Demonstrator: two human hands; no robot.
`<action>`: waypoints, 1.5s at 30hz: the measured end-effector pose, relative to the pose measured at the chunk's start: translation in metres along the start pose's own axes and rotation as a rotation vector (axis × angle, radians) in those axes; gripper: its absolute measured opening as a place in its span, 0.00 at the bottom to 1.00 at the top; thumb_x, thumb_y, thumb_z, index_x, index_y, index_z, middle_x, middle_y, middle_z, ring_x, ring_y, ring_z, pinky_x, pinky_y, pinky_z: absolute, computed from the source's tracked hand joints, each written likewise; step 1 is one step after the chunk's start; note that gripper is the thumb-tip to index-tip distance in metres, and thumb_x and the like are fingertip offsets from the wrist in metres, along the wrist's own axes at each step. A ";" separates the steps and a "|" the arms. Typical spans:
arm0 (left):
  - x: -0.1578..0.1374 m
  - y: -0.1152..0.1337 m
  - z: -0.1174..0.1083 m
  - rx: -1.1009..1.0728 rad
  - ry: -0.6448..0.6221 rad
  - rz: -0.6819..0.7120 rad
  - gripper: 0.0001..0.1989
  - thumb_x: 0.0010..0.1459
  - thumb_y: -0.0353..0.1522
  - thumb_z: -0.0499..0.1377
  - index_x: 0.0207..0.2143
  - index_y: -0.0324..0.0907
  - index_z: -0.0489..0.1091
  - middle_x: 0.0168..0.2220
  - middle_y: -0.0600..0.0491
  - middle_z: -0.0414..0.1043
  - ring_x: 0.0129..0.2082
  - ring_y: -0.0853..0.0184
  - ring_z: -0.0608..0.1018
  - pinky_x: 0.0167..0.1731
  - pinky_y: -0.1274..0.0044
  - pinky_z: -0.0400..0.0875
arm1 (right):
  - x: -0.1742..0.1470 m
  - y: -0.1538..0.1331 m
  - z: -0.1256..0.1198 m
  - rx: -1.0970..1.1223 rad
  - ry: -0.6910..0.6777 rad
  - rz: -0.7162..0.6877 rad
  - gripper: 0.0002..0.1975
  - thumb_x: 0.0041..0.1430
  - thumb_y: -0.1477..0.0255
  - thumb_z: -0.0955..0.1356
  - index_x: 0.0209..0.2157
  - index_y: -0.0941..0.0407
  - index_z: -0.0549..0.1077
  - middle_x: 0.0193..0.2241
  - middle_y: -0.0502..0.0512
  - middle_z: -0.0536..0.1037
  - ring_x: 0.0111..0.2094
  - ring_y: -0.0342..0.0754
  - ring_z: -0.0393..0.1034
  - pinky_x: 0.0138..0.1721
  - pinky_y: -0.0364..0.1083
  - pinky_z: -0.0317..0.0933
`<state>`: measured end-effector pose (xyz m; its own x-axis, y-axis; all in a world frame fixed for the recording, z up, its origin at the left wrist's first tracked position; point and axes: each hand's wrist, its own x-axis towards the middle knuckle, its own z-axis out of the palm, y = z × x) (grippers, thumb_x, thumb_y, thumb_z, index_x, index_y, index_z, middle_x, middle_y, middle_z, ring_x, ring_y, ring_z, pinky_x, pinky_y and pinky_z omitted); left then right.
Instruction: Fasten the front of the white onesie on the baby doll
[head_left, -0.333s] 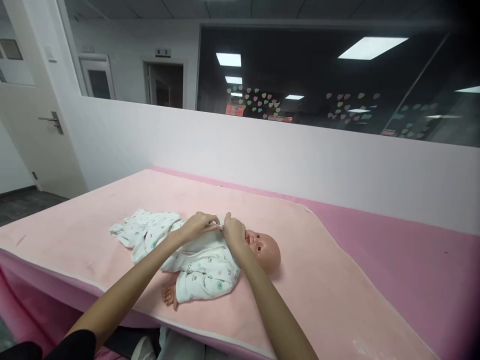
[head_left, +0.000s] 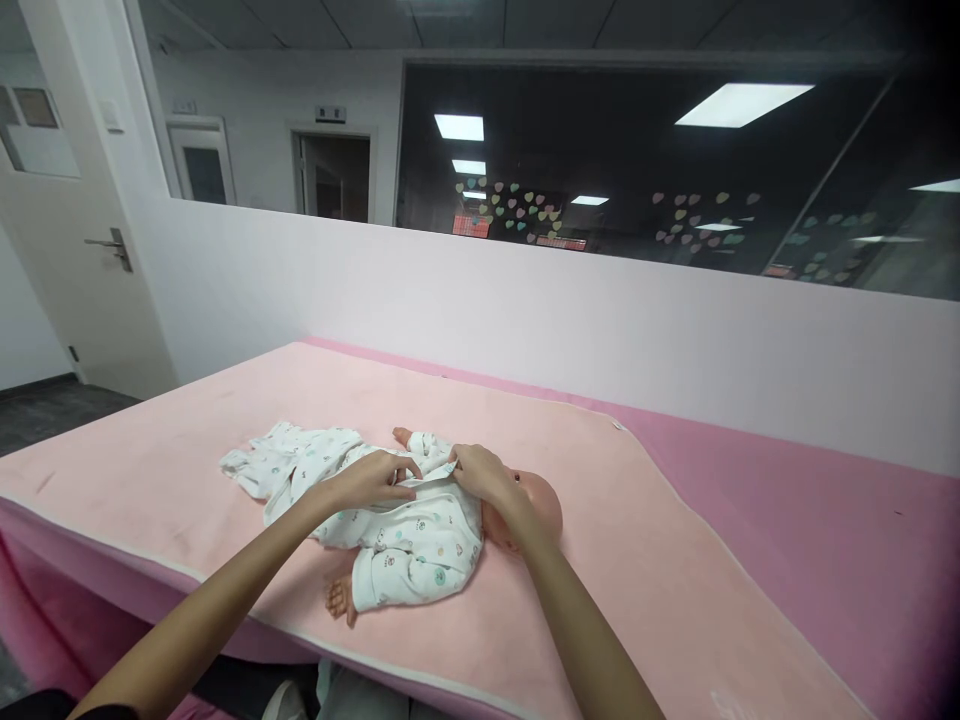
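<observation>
A baby doll (head_left: 541,500) lies on its back, its head to the right and partly hidden behind my right wrist. It wears a white baby romper (head_left: 420,545) with small printed animals; the leg part is spread out flat to the left. My right hand (head_left: 480,472) pinches the edge of the romper's front flap near the neck. Over the chest, my left hand (head_left: 379,478) rests on the cloth, thumb and fingers apart. One doll hand (head_left: 341,598) pokes from the near sleeve, the other doll hand (head_left: 402,436) from the far sleeve.
A pale pink blanket (head_left: 675,600) covers most of the table, over a darker pink cover (head_left: 787,480). Behind the table stands a white half wall (head_left: 562,310) below a large window (head_left: 600,150). A door (head_left: 112,290) is at the left.
Both hands have come lower and nearer to me over the chest, the right drawing the flap's edge along. The doll's far hand and sleeve now show.
</observation>
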<state>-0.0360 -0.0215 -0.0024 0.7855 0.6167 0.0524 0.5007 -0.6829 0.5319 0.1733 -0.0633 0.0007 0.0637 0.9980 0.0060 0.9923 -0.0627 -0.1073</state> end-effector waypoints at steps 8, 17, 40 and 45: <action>-0.025 0.015 0.018 0.197 0.025 0.045 0.17 0.55 0.41 0.57 0.47 0.49 0.67 0.41 0.56 0.69 0.39 0.68 0.70 0.35 0.79 0.58 | 0.007 -0.016 -0.002 -0.176 0.045 -0.031 0.18 0.59 0.60 0.64 0.42 0.60 0.68 0.38 0.54 0.72 0.38 0.43 0.68 0.40 0.47 0.65; -0.040 -0.003 0.005 -0.063 0.117 0.021 0.17 0.61 0.44 0.49 0.34 0.43 0.71 0.34 0.56 0.70 0.34 0.72 0.70 0.35 0.80 0.60 | -0.029 -0.001 -0.007 -0.384 0.145 -0.196 0.15 0.51 0.87 0.57 0.28 0.58 0.71 0.32 0.59 0.72 0.36 0.49 0.63 0.37 0.48 0.54; 0.113 -0.031 0.057 0.465 0.108 -0.090 0.30 0.62 0.44 0.37 0.35 0.39 0.75 0.36 0.42 0.72 0.41 0.54 0.73 0.44 0.62 0.61 | -0.004 0.130 0.021 1.247 0.244 0.159 0.28 0.50 0.50 0.64 0.37 0.63 0.75 0.39 0.64 0.77 0.41 0.50 0.72 0.53 0.52 0.60; 0.116 -0.039 0.062 0.348 0.198 -0.089 0.30 0.61 0.46 0.38 0.33 0.39 0.74 0.42 0.45 0.70 0.46 0.58 0.69 0.49 0.64 0.58 | -0.018 0.131 0.039 1.560 0.182 0.248 0.25 0.52 0.53 0.64 0.39 0.60 0.74 0.41 0.62 0.77 0.46 0.50 0.71 0.56 0.51 0.59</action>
<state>0.0578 0.0524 -0.0699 0.6652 0.7197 0.1989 0.6834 -0.6941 0.2260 0.2976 -0.0891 -0.0524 0.3251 0.9435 -0.0649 -0.1151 -0.0287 -0.9929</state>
